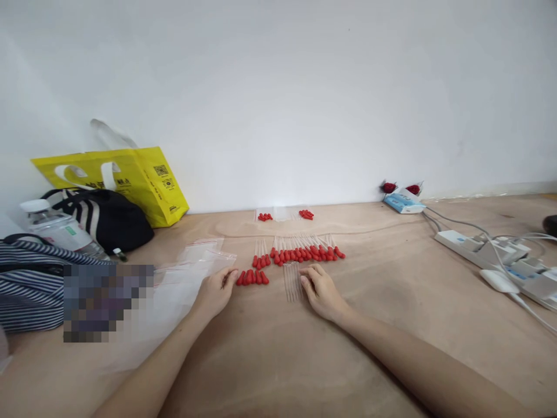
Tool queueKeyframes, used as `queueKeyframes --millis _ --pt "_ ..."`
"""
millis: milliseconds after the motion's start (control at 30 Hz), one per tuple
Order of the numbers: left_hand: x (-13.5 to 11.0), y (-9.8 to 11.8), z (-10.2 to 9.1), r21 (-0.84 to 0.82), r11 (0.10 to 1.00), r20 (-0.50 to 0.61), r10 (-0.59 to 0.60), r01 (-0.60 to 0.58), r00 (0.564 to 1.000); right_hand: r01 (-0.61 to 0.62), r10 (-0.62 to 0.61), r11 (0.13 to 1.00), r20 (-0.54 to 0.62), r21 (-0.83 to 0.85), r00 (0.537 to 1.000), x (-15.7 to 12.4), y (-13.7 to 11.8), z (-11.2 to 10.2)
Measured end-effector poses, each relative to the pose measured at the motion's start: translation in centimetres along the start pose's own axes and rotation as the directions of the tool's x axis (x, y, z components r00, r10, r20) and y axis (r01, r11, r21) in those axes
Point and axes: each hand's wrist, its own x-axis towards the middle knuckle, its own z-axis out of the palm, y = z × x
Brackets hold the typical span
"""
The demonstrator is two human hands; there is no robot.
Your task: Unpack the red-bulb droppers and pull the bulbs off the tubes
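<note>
Left hand (219,288) (head view): fingers curled in at the left end of the near red bulbs (249,277); whether one is pinched cannot be told.
Right hand (321,288): thumb and fingers bent at the right edge of the clear tubes (292,281), perhaps keeping them aligned; a pinch cannot be confirmed.
Bulb row: between the hands, toward the left, apparently set within easy reach; about five.
Tube set: right of the bulbs, side by side, seemingly squared up; about seven, partly overlapping.
Bulb-tipped tubes (300,254): just beyond, bulbs nearward, probably ordered by orientation; about four at left, the longer row too crowded to count.
Far red bundles (265,217): by the wall, presumably set aside; two.
Flat clear bags (176,290): left, overlapping, likely kept handy; at least two.
</note>
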Motion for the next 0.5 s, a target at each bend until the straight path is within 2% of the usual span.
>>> queueKeyframes --millis 67,133,333,500 --pt "0.4 0.7 -0.2 0.077 0.996 -0.036 0.041 -0.039 0.999 0.000 0.000 1.000 0.013 -0.002 1.000 -0.1 0.2 -0.1" --pt "1.2 1.5 -0.2 0.143 0.989 -0.019 0.037 -0.034 0.999 0.006 -0.005 1.000 0.022 -0.015 1.000 -0.3 0.3 -0.2" --pt "5.9 3.0 1.0 0.229 0.969 0.142 -0.130 0.095 0.981 0.016 -0.014 0.999 0.041 -0.040 0.999 -0.4 0.4 -0.3" --pt "8.3 2.9 2.5 0.257 0.953 0.182 -0.209 0.158 0.961 0.002 -0.001 1.000 0.039 -0.030 0.999 -0.3 0.4 -0.3"
